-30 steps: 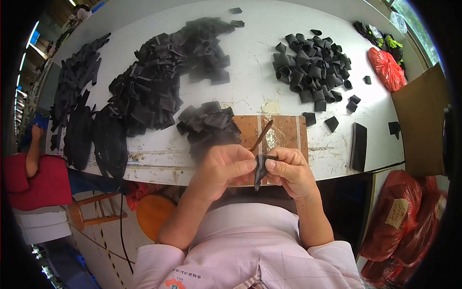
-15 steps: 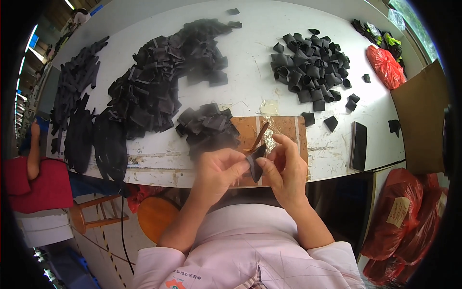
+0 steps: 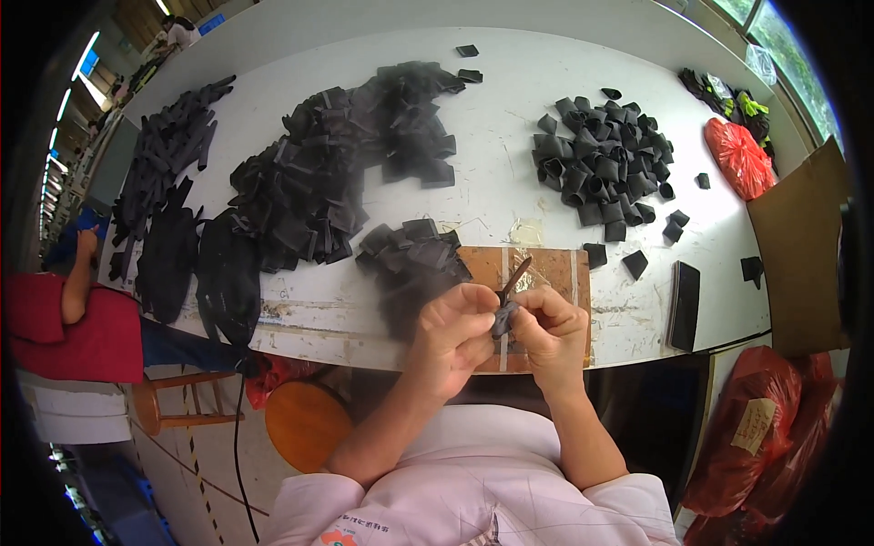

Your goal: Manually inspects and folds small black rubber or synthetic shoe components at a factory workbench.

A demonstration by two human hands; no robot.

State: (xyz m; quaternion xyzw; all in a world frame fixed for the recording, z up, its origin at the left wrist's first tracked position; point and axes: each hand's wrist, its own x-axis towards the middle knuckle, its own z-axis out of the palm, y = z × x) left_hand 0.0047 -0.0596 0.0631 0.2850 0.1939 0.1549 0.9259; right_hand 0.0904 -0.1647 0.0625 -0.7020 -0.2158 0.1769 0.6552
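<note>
2 hands pinch black strip (image 3: 503, 318) between them: left hand (image 3: 455, 332), right hand (image 3: 551, 329).

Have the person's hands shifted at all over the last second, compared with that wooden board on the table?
Barely. Both the left hand and right hand stay at the near edge of the wooden board, pinching the small black piece between them.
</note>
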